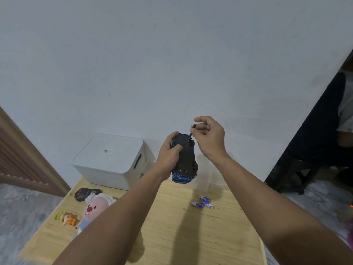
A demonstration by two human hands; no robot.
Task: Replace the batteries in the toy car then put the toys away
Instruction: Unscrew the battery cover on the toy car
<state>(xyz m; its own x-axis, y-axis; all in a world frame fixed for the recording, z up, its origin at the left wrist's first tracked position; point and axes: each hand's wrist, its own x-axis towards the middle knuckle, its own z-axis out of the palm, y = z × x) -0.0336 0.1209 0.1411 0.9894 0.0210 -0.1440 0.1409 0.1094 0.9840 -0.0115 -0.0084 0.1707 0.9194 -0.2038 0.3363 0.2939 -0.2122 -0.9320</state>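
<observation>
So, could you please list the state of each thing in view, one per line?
Toy car: held up underside out, off the table.
Left hand: grips the car.
Right hand: pinches a small dark part at the car's top end.
Batteries: three, loose on the table.
Storage box: lid on.
Remote: lying on the table.
</observation>
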